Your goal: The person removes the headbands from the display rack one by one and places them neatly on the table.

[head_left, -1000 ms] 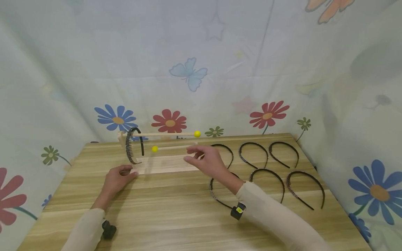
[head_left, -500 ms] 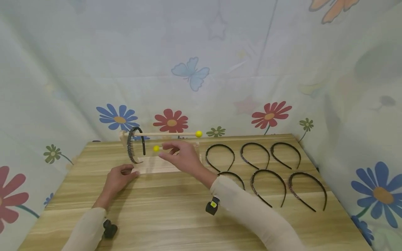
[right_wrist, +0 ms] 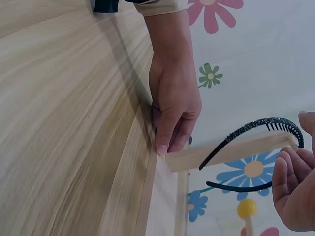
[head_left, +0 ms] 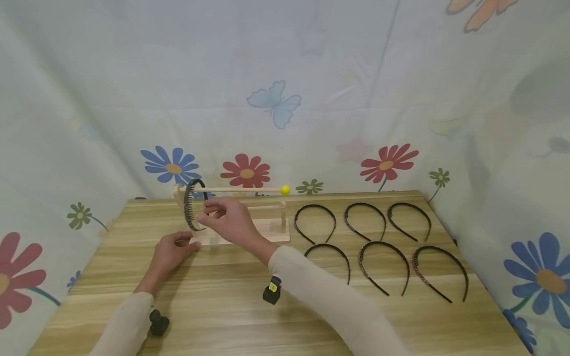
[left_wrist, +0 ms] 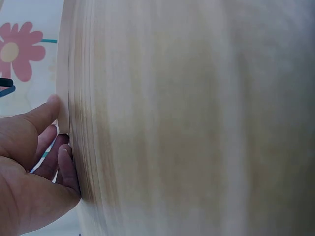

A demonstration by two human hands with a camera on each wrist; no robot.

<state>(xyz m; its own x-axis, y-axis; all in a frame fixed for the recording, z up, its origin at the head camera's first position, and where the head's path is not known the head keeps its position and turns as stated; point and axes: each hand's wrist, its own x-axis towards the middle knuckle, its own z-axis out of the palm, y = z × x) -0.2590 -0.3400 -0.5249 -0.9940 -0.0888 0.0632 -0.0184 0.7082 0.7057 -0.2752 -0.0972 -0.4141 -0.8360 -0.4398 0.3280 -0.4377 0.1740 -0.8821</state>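
Observation:
My left hand [head_left: 173, 254] grips the left end of the wooden stand's base [head_left: 280, 237], thumb on its edge; the left wrist view shows this thumb and the curled fingers [left_wrist: 69, 169] at the corner. A black toothed headband [head_left: 188, 210] hangs from the stand's upper rod [head_left: 245, 190], near the upright. Beside that headband is my right hand [head_left: 231, 220], thumb and fingers apart and loosely bent, fingertips right at the band. In the right wrist view, part of the headband [right_wrist: 251, 129] passes behind the right hand [right_wrist: 298, 187]. The right hand covers the lower rod's left part.
Several black headbands lie in two rows on the right of the wooden table [head_left: 213, 306], one of them [head_left: 315, 207] close to the stand. A yellow ball [head_left: 285, 190] caps the upper rod. Behind the table hangs a flowered cloth [head_left: 311, 123].
My right hand has moved left along the stand, from the lower rod's right end to the hanging headband. The left hand stays at the base.

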